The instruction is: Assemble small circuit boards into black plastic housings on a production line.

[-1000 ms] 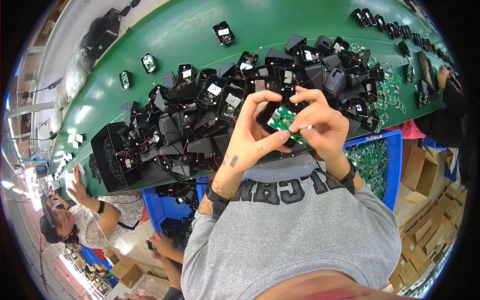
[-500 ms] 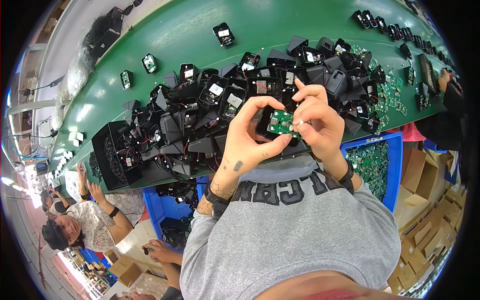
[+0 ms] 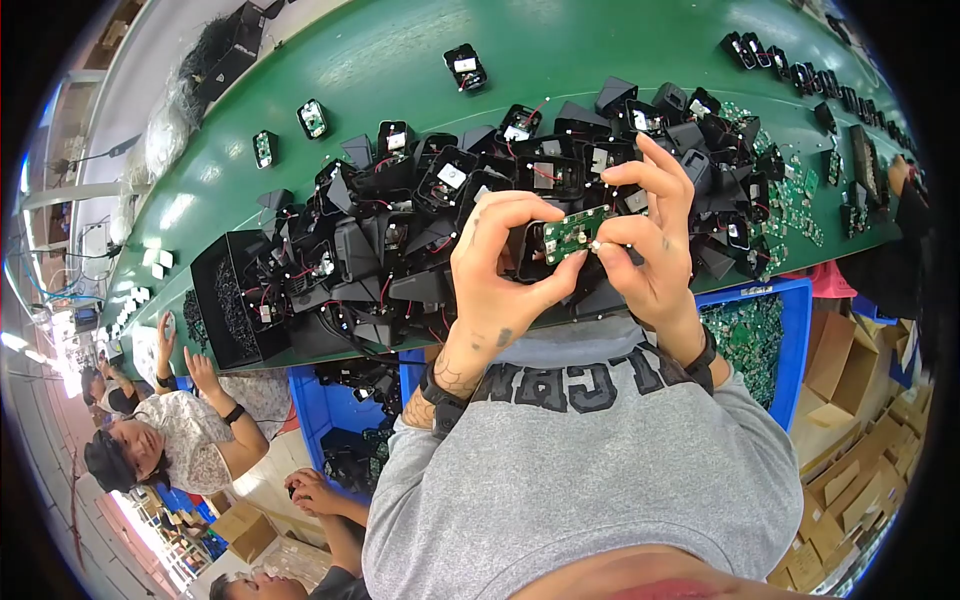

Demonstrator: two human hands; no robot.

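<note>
In front of my chest my left hand [image 3: 495,275] grips a green circuit board [image 3: 568,240] between thumb and forefinger. The board is tilted, and part of a black plastic housing shows behind it. My right hand [image 3: 655,245] pinches a small white connector [image 3: 597,246] between thumb and a fingertip, right by the board's edge; I cannot tell whether it is seated in the board. The other fingers of that hand are raised. Just beyond both hands lies a heap of black housings [image 3: 448,178], many with boards and red wires inside.
A black box of small dark parts [image 3: 208,300] stands left on the green table [image 3: 380,60]. Loose boards [image 3: 795,205] lie to the right. Below the table edge are a blue bin of boards [image 3: 795,350] and another blue bin [image 3: 310,420]. Co-workers sit at left; another person's hand [image 3: 900,175] is far right.
The circuit board has tipped to a steeper slant. My right hand's upper fingers have straightened and lifted, while its pinch stays at the board's edge. The table view has shifted slightly right.
</note>
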